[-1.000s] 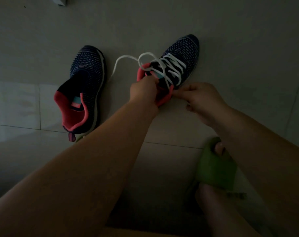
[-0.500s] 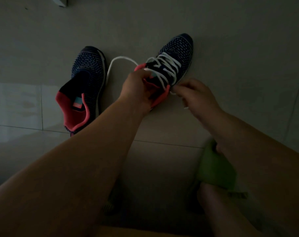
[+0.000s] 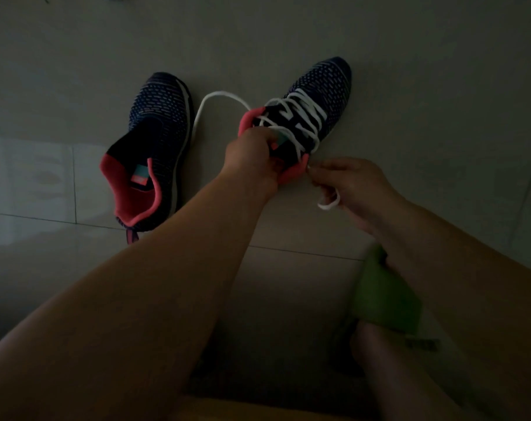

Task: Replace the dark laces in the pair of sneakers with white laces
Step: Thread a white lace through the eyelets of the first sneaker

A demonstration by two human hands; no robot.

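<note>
While left hand (image 3: 252,153) grips collar of laced sneaker (image 3: 312,98), right hand (image 3: 349,185) pinches white lace (image 3: 329,205) end.

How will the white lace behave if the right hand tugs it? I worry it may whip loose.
Probably floppy: the white lace sags in a loose loop left of the laced sneaker. It likely drags through the eyelets rather than springing. The right hand pinches it, and the left hand steadies the collar.

Both bare forearms reached forward. The left hand (image 3: 252,153) curled its fingers, gripping. The right hand (image 3: 349,185) pinched with curled fingertips beside it.
</note>
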